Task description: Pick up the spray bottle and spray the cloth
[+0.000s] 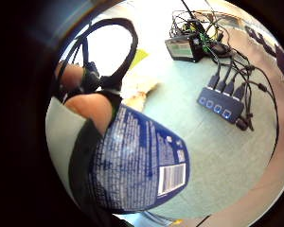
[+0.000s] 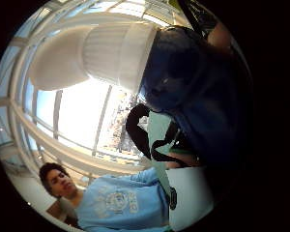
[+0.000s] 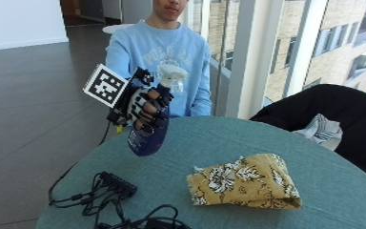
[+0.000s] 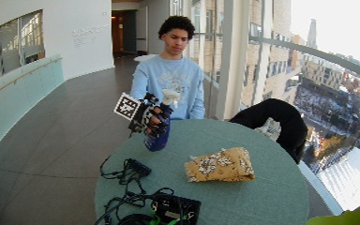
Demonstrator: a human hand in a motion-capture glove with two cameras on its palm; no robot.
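A dark blue spray bottle (image 3: pixel 148 138) with a white trigger head (image 3: pixel 171 73) hangs in the air above the left part of the round teal table (image 3: pixel 234 143). My gloved right hand (image 3: pixel 146 106) grips it around the neck, fingers curled round it. Its labelled body (image 1: pixel 139 163) fills the little finger side palm view, and its white head (image 2: pixel 106 53) shows close in the thumb side view. A folded yellow floral cloth (image 3: pixel 246 181) lies on the table to the right of the bottle, also seen as the cloth (image 4: pixel 221 165) in the wide view and the cloth (image 1: pixel 139 90) past the bottle.
A black USB hub (image 3: pixel 116 183) with tangled cables lies near the table's front left. A black device (image 4: pixel 174 208) sits at the front edge. A dark chair with a jacket (image 3: pixel 335 114) stands at the right. The person sits behind the table.
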